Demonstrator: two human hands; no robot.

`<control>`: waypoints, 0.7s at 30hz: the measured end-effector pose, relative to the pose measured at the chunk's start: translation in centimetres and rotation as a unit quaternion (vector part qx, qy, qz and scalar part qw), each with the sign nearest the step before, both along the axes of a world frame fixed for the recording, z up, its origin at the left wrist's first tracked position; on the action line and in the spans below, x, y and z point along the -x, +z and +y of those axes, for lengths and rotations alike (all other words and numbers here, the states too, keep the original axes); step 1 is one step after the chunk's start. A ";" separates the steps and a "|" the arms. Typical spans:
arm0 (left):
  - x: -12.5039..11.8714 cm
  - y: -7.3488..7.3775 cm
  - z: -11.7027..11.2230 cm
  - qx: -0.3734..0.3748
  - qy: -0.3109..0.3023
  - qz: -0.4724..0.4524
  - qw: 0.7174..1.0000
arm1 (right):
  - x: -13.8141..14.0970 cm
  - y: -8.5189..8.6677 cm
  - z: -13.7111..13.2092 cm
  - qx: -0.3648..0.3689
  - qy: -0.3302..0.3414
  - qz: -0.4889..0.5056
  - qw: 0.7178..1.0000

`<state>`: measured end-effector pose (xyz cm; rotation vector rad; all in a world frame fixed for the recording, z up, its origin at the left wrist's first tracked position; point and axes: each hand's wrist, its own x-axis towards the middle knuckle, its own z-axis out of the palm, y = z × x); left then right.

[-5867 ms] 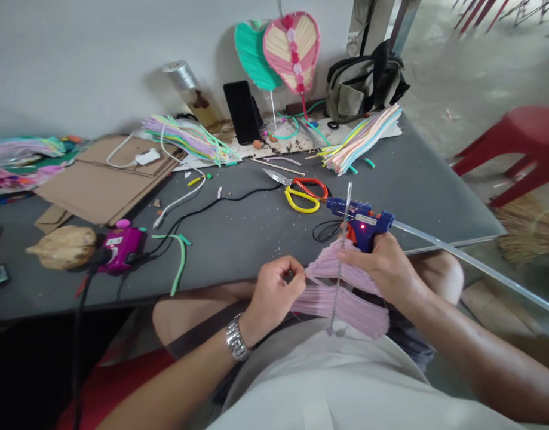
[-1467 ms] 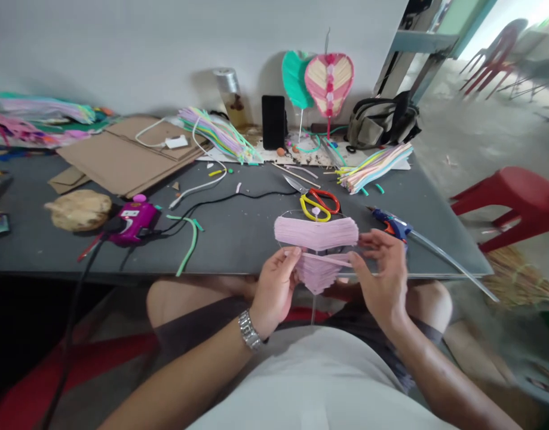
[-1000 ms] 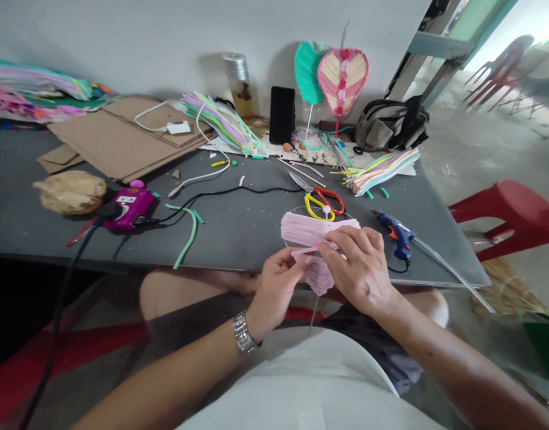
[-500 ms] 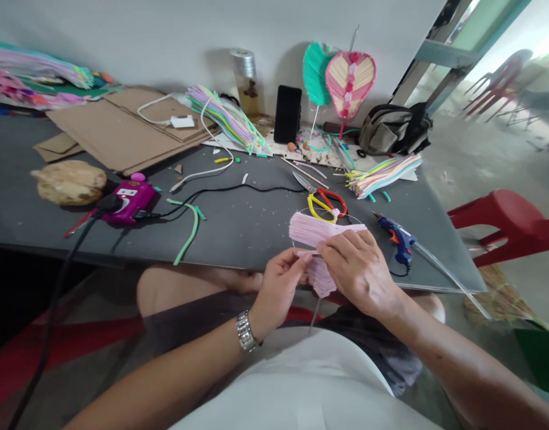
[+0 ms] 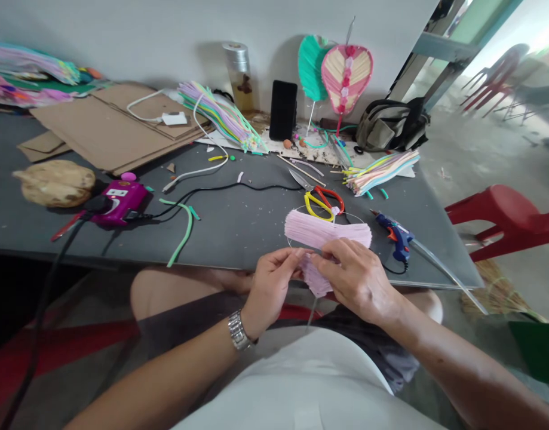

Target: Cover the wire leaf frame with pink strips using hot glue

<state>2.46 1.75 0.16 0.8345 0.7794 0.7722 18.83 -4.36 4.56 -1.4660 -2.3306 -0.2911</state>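
A pale pink fan (image 5: 316, 279) of fuzzy pipe cleaners on a thin wire frame is held over the table's front edge. Its lower part tapers to a point above a thin wire stem. A wide pink band of pipe cleaners (image 5: 306, 227) crosses the frame higher up, with a gap between the two parts. My left hand (image 5: 273, 280), wearing a metal watch, pinches a pink pipe cleaner at the gap's left side. My right hand (image 5: 361, 280) is closed over the fan's right side, fingertips close to the left ones. The strand's end between the fingers is hidden.
Scissors (image 5: 324, 204) with red and yellow handles lie just beyond the fan. A blue glue gun (image 5: 398, 237) is at the right, a purple socket block (image 5: 122, 202) at the left. Behind are a phone (image 5: 283, 110), pipe cleaner bundles (image 5: 224, 116) and two finished fans (image 5: 347, 77).
My right fingers have slid slightly left, close to the left fingertips, and less of the strand shows between them. The camera view has shifted a little.
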 end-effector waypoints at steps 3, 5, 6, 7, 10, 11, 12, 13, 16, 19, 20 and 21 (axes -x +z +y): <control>0.0 0.0 0.1 -0.006 0.001 0.013 1.000 | -0.2 0.0 -0.4 0.006 -0.010 0.006 1.000; -0.1 0.1 0.2 -0.005 0.000 0.017 1.000 | -0.5 -0.2 -0.7 -0.001 -0.017 0.027 1.000; -0.1 0.2 0.2 -0.002 0.001 0.017 1.000 | -0.8 -0.3 -0.9 -0.006 -0.022 0.040 0.999; -0.1 0.2 0.2 0.001 0.005 0.016 1.000 | -1.0 -0.4 -1.1 -0.012 -0.029 0.053 0.998; -0.2 0.4 0.1 0.022 0.007 -0.003 1.000 | -1.5 -0.9 -1.6 -0.018 -0.049 0.080 0.995; -0.3 0.4 0.0 0.034 0.003 -0.012 0.999 | -1.6 -1.2 -1.7 -0.017 -0.053 0.085 0.995; -0.4 0.4 -0.1 0.047 -0.001 -0.020 0.999 | -1.6 -1.4 -1.8 -0.017 -0.056 0.088 0.994; -0.6 0.4 -0.2 0.060 -0.005 -0.025 0.998 | -1.6 -1.6 -1.9 -0.015 -0.058 0.091 0.994; -1.2 0.7 -0.4 0.084 -0.017 -0.027 0.996 | -1.5 -1.9 -2.0 -0.011 -0.065 0.099 0.993; -1.8 1.2 -0.4 0.103 -0.037 -0.030 0.993 | -1.5 -1.8 -2.1 -0.007 -0.070 0.104 0.992; -2.0 1.3 -0.4 0.111 -0.042 -0.030 0.992 | -1.5 -1.8 -2.1 -0.005 -0.071 0.105 0.992; -2.2 1.4 -0.4 0.119 -0.046 -0.029 0.991 | -1.6 -1.7 -2.1 -0.003 -0.071 0.106 0.992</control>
